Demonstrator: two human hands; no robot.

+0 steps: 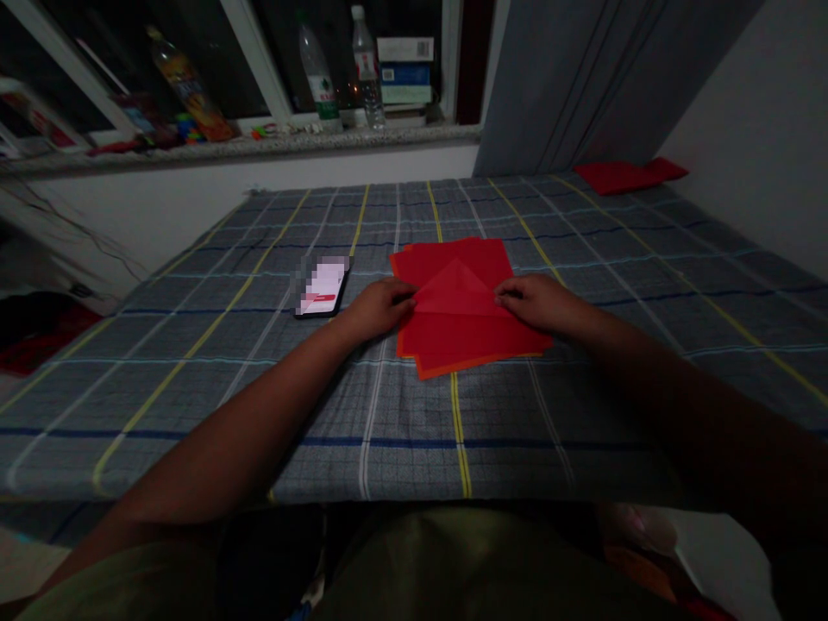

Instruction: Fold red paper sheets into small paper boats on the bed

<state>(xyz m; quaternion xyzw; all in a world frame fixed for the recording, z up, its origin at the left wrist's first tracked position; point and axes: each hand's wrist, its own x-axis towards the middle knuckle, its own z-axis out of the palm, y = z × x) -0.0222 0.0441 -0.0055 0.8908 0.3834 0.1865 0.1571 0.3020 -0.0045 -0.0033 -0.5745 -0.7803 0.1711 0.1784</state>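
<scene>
Here, the folded sheet [456, 289] lay between the two hands, on top of a stack [469, 336] of red paper near the middle of the bed [194, 379]; its shape was a low triangle, apex pointing toward the far edge, base running left to right; so the long axis ran hand to hand, crosswise to the person.

Left hand [379, 306] pressed at the sheet's left corner, fingers curled down onto the paper, closed on or pinning that corner; whether thumb and finger pinched the sheet or only held it flat, could not tell. Right hand [540, 302] mirrored it at the right corner, fingertips on the paper's edge, knuckles up; same doubt about pinch or press.

Both hands sat about equally near the sheet, each touching its own end; neither led. The apex lay away from both, toward the far edge; the base lay on the line between the fingertips.

The stack sat slightly skewed, its near corner pointing toward the near edge, lower sheets fanned out beyond the top ones.

A phone [322, 286] lay just left of the left hand, screen lit, apart from the paper. A red cloth [627, 175] rested at the far right corner; bottles [342, 73] stood on the sill [259, 147] beyond the far edge.
</scene>
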